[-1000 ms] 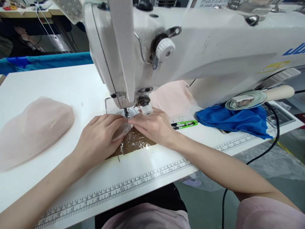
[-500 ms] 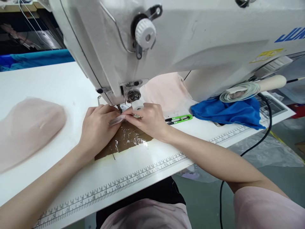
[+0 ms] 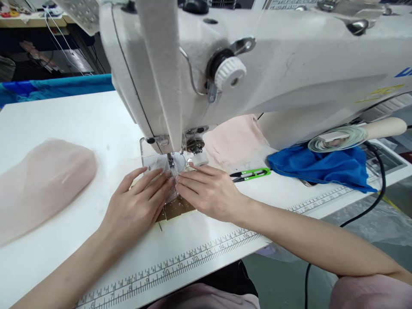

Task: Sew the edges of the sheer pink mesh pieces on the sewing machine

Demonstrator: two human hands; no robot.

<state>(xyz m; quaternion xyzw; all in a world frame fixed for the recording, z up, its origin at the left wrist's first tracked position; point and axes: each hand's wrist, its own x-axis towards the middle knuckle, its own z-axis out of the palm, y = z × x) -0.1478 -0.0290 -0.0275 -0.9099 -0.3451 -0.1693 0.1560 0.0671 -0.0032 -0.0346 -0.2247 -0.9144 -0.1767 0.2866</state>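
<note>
My left hand [image 3: 140, 201] lies flat with its fingers spread, just left of the presser foot [image 3: 171, 160] of the sewing machine [image 3: 154, 77]. From the other side my right hand [image 3: 210, 191] reaches in, fingers stretched out and resting flat. Under both sets of fingertips is a thin, sheer strip of fabric [image 3: 173, 195], mostly covered by the hands. It runs up to the presser foot. Beneath it shows a brown taped patch [image 3: 177, 209] on the table. The needle's tip is too small to make out.
Sheer pink fabric [image 3: 51, 184] lies at the left, and more pink fabric [image 3: 236, 139] behind the needle area. Green thread snips [image 3: 252, 174], a blue cloth [image 3: 322, 167] and a black cable [image 3: 383, 171] are on the right. A printed ruler [image 3: 167, 272] follows the table's front edge.
Both hands have gone from pinching the sheer fabric in front of the presser foot to lying flat on it. The camera view has shifted, showing more of the machine's top.
</note>
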